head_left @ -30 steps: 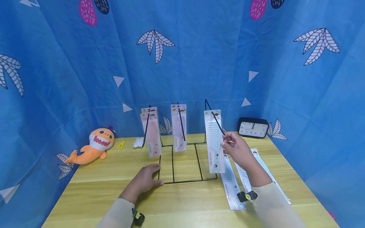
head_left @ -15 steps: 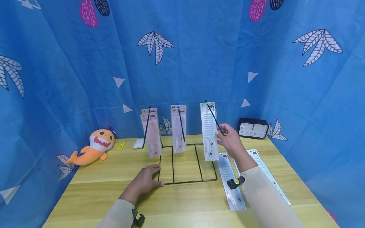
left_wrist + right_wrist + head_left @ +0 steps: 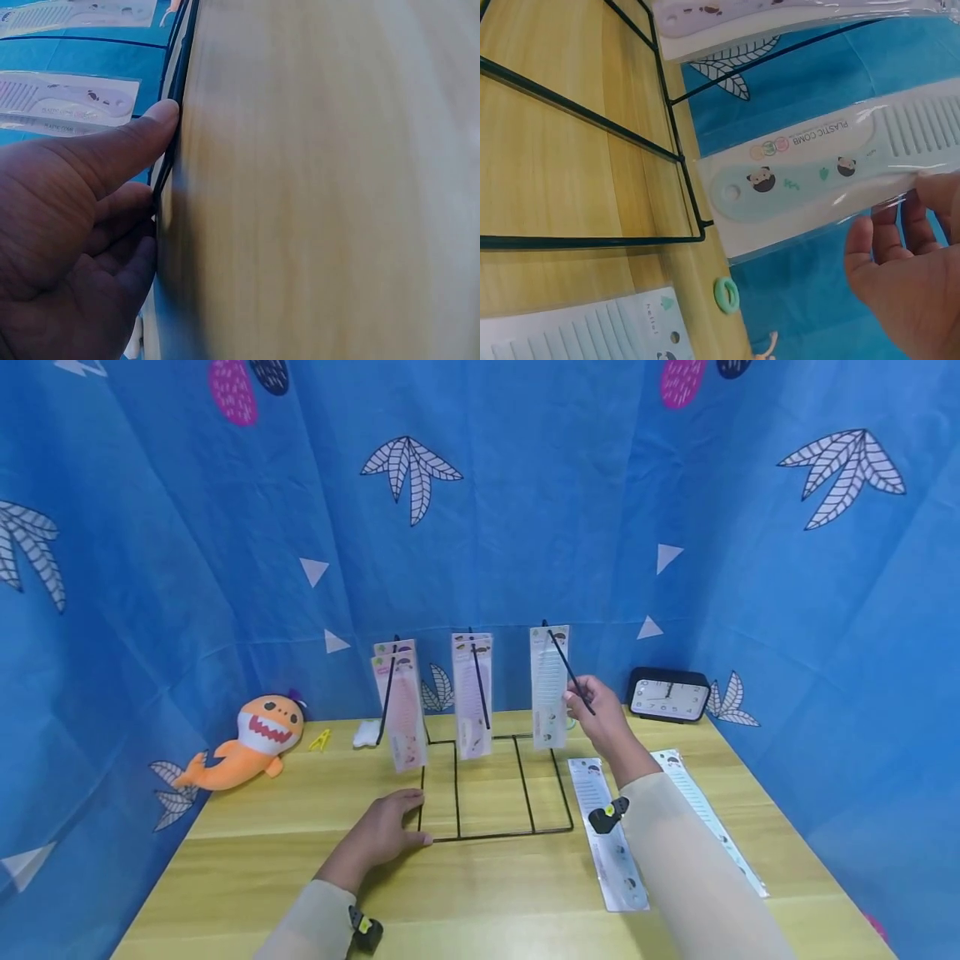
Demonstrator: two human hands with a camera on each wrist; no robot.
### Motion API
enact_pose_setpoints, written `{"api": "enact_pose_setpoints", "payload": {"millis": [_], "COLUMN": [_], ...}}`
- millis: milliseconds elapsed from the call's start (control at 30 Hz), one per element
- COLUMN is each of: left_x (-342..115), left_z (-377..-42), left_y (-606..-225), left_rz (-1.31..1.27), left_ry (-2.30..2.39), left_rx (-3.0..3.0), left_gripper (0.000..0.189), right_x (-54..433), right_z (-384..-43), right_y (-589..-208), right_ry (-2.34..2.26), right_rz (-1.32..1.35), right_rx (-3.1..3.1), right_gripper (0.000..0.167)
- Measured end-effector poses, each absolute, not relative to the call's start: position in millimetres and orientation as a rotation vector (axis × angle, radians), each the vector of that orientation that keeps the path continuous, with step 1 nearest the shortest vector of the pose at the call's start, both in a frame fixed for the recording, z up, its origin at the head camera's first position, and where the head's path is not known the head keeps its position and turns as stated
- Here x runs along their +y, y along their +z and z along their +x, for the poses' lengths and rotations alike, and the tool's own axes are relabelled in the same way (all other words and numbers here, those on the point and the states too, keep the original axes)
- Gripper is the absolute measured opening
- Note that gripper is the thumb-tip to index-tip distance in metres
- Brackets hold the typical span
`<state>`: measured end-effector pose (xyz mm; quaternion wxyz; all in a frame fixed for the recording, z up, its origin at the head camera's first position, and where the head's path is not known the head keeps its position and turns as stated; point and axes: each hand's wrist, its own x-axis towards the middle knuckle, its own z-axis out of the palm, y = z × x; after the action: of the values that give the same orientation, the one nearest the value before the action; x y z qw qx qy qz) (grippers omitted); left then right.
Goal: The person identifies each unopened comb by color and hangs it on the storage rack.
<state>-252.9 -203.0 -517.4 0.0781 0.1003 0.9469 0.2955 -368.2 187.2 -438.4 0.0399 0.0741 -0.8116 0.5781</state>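
Observation:
A black wire display rack [image 3: 495, 837] stands on the table, with packaged combs hanging from its three hooks. Pink combs [image 3: 401, 718] hang on the left hook and lilac combs [image 3: 472, 702] on the middle one. On the right hook a mint-green plastic comb [image 3: 549, 693] in clear packaging hangs well back along the wire. My right hand [image 3: 603, 718] pinches that package's right edge between thumb and fingers, beside the hook's tip. My left hand [image 3: 384, 831] holds the front left corner of the rack's base, the thumb [image 3: 142, 127] lying against the wire.
Two more packaged green combs lie on the table at the right: one comb [image 3: 607, 839] near the rack, another comb [image 3: 712, 818] farther right, partly behind my sleeve. At the back stand a black clock [image 3: 667, 695] and an orange shark plush [image 3: 255, 743]. A yellow clip [image 3: 320, 741] lies near the plush.
My right hand has slid the green comb backward along the right hook, away from its tip. The left hand has stayed at the rack's corner.

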Motion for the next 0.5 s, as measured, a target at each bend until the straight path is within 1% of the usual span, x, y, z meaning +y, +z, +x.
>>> {"api": "enact_pose_setpoints", "payload": {"millis": [100,500], "left_x": [-203.0,-202.7], "left_z": [-252.9,-253.5], "left_y": [-518.3,-519.1], "left_rz": [0.306,0.283], "left_ry": [0.877,0.879], "left_rx": [2.833,2.842], "left_gripper": [0.072,0.072], "right_x": [186.5,179.4], "right_z": [-369.6,-375.3], "right_y": [-440.5,-441.2], "right_ry": [1.796,1.962], "right_rz": [0.219,0.094], "right_rx": [-2.465,-2.406], "right_gripper": [0.034,0.026]}}
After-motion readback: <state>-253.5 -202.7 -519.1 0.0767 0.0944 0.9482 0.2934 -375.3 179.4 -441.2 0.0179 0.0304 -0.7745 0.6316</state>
